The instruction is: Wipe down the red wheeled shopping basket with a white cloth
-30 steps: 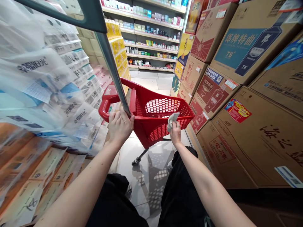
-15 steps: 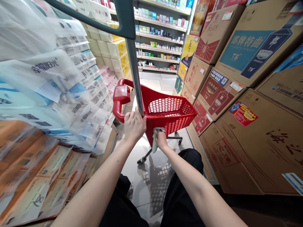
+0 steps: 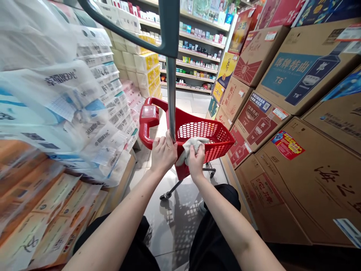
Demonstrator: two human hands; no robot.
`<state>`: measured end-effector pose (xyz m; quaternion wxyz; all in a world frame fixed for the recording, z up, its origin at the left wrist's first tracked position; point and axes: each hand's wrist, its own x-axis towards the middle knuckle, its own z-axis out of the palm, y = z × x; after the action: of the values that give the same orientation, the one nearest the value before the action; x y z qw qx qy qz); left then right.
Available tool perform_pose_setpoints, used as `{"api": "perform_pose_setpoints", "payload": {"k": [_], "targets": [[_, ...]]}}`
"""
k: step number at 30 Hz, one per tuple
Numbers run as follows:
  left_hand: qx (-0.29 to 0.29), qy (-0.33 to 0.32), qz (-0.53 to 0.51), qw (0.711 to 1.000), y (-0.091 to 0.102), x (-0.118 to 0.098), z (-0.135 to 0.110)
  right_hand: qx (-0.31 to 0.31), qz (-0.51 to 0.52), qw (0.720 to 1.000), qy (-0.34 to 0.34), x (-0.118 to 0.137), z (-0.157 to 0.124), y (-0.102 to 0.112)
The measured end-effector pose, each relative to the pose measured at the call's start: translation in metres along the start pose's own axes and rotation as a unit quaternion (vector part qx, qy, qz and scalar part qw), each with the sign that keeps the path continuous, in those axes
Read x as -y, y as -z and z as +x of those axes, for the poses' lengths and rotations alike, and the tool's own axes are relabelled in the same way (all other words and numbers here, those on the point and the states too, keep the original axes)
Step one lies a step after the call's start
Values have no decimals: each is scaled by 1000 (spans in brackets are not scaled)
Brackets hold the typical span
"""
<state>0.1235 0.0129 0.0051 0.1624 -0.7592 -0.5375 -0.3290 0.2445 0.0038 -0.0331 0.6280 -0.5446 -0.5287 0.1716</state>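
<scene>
A red plastic shopping basket on wheels (image 3: 214, 141) stands on the tiled aisle floor in front of me. Its grey pull handle (image 3: 170, 90) rises straight up past the top of the view. My left hand (image 3: 163, 152) is closed round the lower end of that handle, at the basket's near rim. My right hand (image 3: 196, 160) is closed on a pale cloth (image 3: 190, 145) and presses it against the near rim, just right of the handle. The basket's inside looks empty.
Stacked packs of tissue paper in plastic wrap (image 3: 70, 113) crowd the left side. Brown cardboard cartons (image 3: 296, 124) are piled high on the right. The glossy floor (image 3: 180, 210) runs between them to shelves of small goods (image 3: 197, 56) at the far end.
My right hand with the cloth has moved from the basket's right side, down its front, and up onto the near rim beside the handle. The handle now stands more upright.
</scene>
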Motion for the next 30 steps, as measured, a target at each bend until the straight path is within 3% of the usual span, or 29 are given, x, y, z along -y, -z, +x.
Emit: {"api": "perform_pose_setpoints", "payload": {"k": [3,6,11,14,17,22,27,30], "targets": [[5,-15,1,1000,4,3,-2,107,-65,984,128,10,10,-11],[13,-29,8,999,7,9,-3,184,-181,945,203,-12,26,-9],[26,-57,43,997,20,26,-4,166,-390,895,141,-82,56,41],[43,-74,45,995,33,45,-2,171,-441,872,125,-110,71,67],[52,-110,59,991,43,66,3,183,-445,869,114,-121,78,75],[69,-138,76,985,43,79,12,154,-429,882,122,-108,66,53],[65,-132,79,986,38,65,10,114,-307,932,156,-63,30,1],[67,-115,60,989,40,59,7,128,-218,952,175,-35,12,-12]]}}
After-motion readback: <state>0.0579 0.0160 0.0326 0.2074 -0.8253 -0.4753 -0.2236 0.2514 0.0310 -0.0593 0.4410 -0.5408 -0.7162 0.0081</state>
